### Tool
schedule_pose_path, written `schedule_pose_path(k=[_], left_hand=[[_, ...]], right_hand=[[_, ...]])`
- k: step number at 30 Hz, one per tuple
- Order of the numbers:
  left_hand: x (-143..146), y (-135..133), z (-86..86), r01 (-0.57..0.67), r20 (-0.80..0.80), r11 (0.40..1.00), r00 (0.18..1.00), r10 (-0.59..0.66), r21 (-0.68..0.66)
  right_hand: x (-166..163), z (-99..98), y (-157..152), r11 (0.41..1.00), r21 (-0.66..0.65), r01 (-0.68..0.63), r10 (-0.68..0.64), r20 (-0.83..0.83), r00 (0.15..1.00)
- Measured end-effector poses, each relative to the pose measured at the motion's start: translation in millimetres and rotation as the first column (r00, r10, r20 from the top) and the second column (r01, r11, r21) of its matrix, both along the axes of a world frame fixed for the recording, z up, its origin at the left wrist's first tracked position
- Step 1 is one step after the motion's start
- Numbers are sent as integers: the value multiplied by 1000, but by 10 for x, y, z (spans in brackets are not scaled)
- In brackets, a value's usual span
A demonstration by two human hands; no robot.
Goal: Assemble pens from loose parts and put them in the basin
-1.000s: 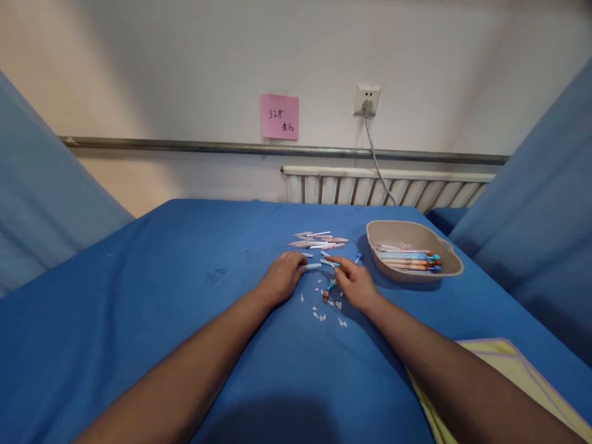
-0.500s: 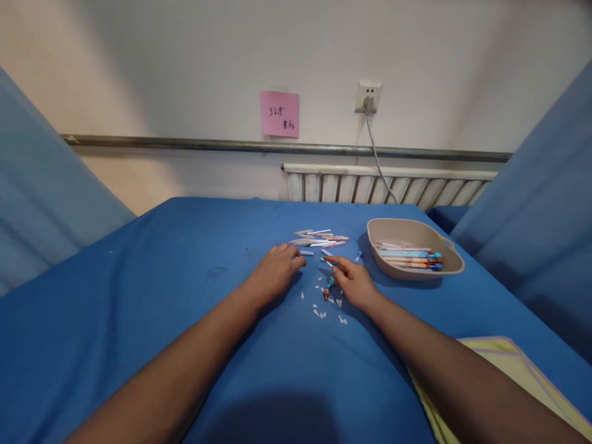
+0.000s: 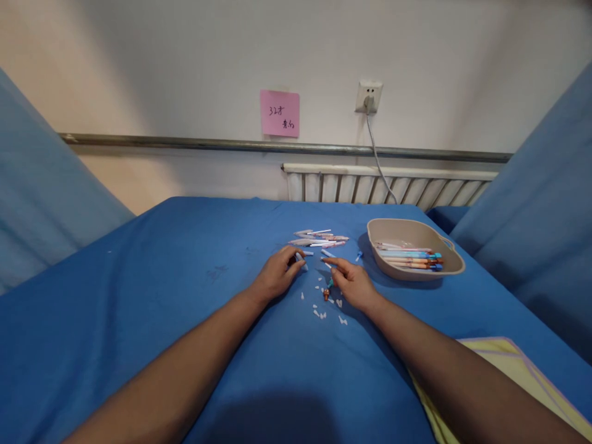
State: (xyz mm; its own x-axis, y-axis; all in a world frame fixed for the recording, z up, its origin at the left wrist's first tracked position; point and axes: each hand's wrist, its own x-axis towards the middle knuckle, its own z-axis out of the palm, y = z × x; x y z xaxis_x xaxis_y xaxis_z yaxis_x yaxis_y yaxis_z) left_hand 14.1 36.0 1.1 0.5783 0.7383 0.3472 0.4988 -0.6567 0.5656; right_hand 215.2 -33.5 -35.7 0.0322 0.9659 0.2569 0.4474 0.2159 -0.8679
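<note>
Indoor light, moderate, soft and even. Warm patch on the wall upper left, cooler white toward the right, so light seems to come from above left. No hard glare. Large dark shadow on the blue cloth at bottom centre, near the wearer; faint short shadows under both forearms and beside the tray. Wide-angle lens: rail bows, blue side panels lean outward, frame corners darken slightly. Focus acceptable mid-frame, but small white bits and pink note writing are soft; mild compression smear
</note>
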Motion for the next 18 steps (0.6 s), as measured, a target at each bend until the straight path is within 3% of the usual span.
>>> schedule_pose_path(k=[3, 6, 8, 11, 14, 18], left_hand=[[3, -19, 12, 11, 4, 1000, 1000, -11, -22], [15, 7, -42, -50, 164, 975, 983, 86, -214], [35, 21, -81, -42, 369, 890, 900, 231, -454], [66, 7, -90, 129, 554, 705, 720, 417, -698], [80, -38, -51, 233, 581, 603, 656, 482, -763], [79, -69, -20, 261, 575, 558, 638, 513, -788]], right_hand=[[-2, 12, -6, 1000, -11, -2, 2, -15, 1000], [-4, 12, -10, 1000, -16, -13, 12, -33, 999], [-4, 5, -10, 1000, -4, -19, 19, -32, 999], [-8, -10, -12, 999, 28, -34, 35, -15, 999], [-25, -8, -31, 997, 50, -57, 58, -19, 998], [-61, 54, -89, 993, 61, -99, 101, -29, 994]])
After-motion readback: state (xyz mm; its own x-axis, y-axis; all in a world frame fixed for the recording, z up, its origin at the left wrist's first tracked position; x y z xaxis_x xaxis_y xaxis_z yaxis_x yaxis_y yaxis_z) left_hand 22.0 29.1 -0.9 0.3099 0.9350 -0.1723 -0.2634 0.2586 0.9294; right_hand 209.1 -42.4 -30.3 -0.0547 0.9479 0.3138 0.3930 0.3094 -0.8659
